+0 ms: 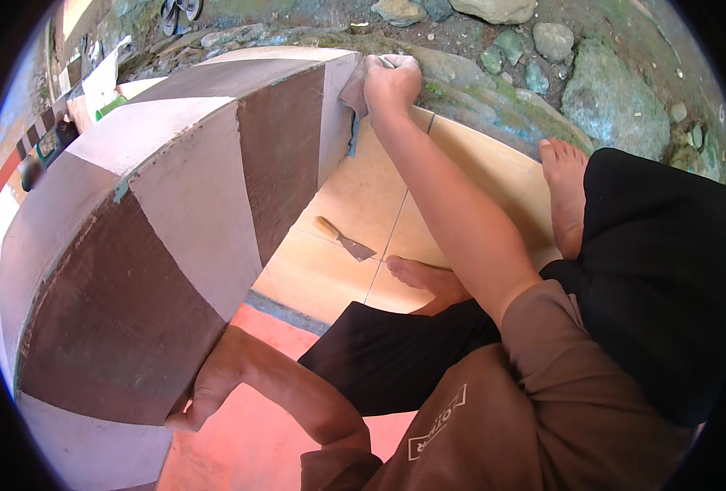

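While the right hand [391, 82] sits at top centre of the frame, its fingers are curled tight, pinching a grey-brown sheet [353, 90] that looks pressed to the far end of the striped wall [195, 221], which fills the left half. Likely trouble: sheet slips or folds under the grip, so knuckles scrape the wall's corner or the mossy ledge [461, 75] near it. Uneven pressure could also scuff the paint; teal patches already show along the wall's edge.

Left hand [215, 380], lower left, rests at the wall's lower edge. Some fingers are hidden, can't tell if spread or pressed together. If it's carrying weight, a slip there could cost balance.

Scraper [346, 240] lies loose on the tile floor [330, 274], mid-frame, blade toward the bare lower foot [424, 278], near the toes. 1 careless shift of that foot could mean a cut. The 2nd foot [566, 192], right of centre, is well apart from it.
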The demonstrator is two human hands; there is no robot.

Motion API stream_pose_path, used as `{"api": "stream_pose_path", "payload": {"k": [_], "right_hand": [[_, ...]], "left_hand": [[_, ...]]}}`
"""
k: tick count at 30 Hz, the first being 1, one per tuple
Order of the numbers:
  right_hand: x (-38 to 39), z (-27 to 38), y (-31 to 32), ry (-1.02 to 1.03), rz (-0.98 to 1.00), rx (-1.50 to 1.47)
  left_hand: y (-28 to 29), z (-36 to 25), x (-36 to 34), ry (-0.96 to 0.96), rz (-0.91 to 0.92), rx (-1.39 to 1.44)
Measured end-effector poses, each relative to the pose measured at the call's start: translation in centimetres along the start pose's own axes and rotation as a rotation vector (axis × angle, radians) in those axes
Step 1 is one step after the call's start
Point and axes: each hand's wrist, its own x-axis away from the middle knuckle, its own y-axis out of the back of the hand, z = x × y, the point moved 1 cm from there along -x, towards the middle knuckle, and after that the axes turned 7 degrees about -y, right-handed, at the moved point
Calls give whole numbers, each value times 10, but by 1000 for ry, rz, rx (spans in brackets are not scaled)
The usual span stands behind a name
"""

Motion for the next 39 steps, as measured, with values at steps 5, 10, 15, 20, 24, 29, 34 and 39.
{"api": "stream_pose_path", "payload": {"k": [5, 10, 15, 20, 24, 29, 34, 39], "right_hand": [[8, -21, 3, 105, 78, -105], [-2, 7, -9, 77, 21, -93], [30, 1, -2, 121, 107, -123], [3, 13, -7, 129, -48, -128], [16, 16, -7, 127, -36, -46], [9, 6, -9, 154, -37, -20], [16, 11, -9, 87, -36, -16], [12, 6, -4, 156, -32, 19]], "left_hand": [[1, 9, 6, 49, -7, 31], [-4, -2, 6, 11, -10, -10], [-5, -1, 5, -8, -19, -9], [-1, -1, 7, 10, -9, -25], [-4, -2, 3, -23, -28, -19], [1, 3, 2, -14, -6, -45], [-1, -1, 0, -44, -24, -42], [4, 4, 3, -26, -7, -58]]}}
